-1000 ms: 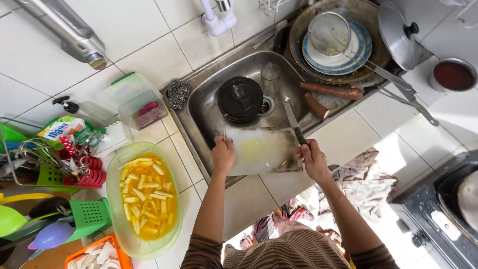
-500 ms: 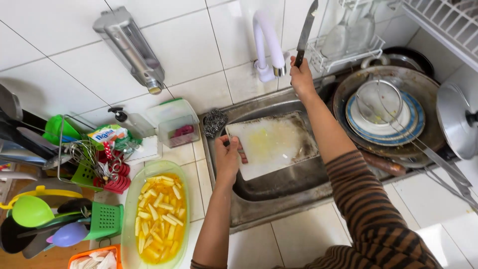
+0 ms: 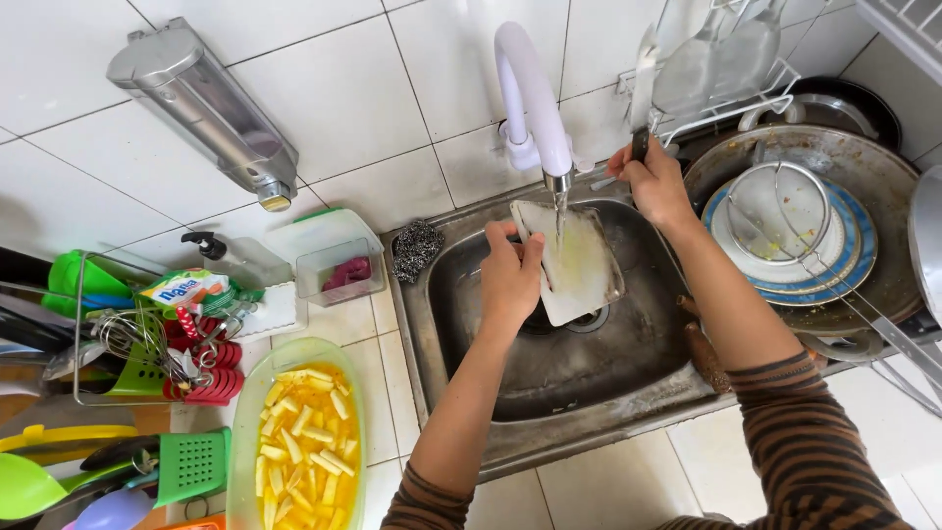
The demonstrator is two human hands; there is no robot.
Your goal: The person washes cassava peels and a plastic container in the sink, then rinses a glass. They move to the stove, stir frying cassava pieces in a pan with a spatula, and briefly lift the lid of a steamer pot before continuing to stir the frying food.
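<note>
Left hand [image 3: 510, 280] grips the cutting board [image 3: 574, 260] tilted under the tap [image 3: 535, 98] for rinsing; right hand [image 3: 655, 182] clenches a knife [image 3: 643, 88] at the rack [image 3: 721, 69].

**One head-worn view, looking down**

A single camera on the person's head looks steeply down at the steel sink [image 3: 579, 373] and white faucet [image 3: 530, 98], close in, facing the tiled wall [image 3: 392, 79]; both forearms enter from the bottom edge.

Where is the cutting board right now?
In the head view, the cutting board is tilted over the sink, under the white tap, held by the left hand on its left edge.
</note>
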